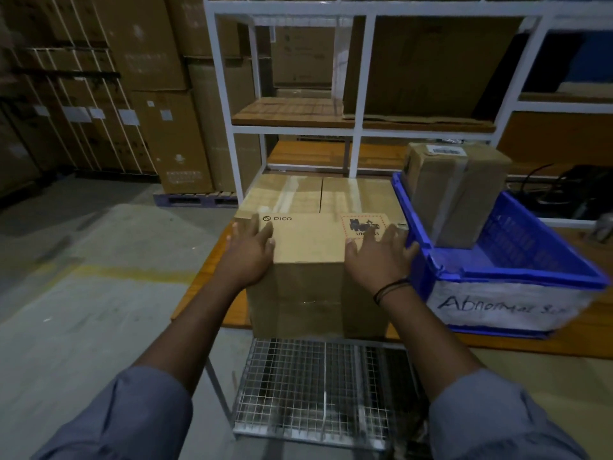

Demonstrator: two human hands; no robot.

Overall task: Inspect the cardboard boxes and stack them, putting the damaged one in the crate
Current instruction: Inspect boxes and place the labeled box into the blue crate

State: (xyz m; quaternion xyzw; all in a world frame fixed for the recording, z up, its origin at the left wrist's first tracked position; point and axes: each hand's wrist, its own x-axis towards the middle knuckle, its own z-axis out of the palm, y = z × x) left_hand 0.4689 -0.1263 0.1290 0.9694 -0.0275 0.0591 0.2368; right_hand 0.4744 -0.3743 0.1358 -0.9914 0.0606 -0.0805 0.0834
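A brown cardboard box (308,242) printed "PICO", with a red-bordered sticker, stands on the wooden table (202,287) right in front of me. My left hand (250,252) lies on its top near the left corner, fingers spread and fairly straight. My right hand (378,257) lies on the top near the right edge in the same way. Just behind it sits another taped box (318,194), its top slightly lower. To the right is a blue crate (517,277) labelled "Abnormal". A taller taped box (457,197) stands upright inside it.
A wire-mesh trolley shelf (315,393) sits below the table's near edge, between my arms. A white metal rack (361,94) with wooden shelves rises behind the table. Stacked cartons on pallets (149,111) fill the far left, beyond grey concrete floor (83,277).
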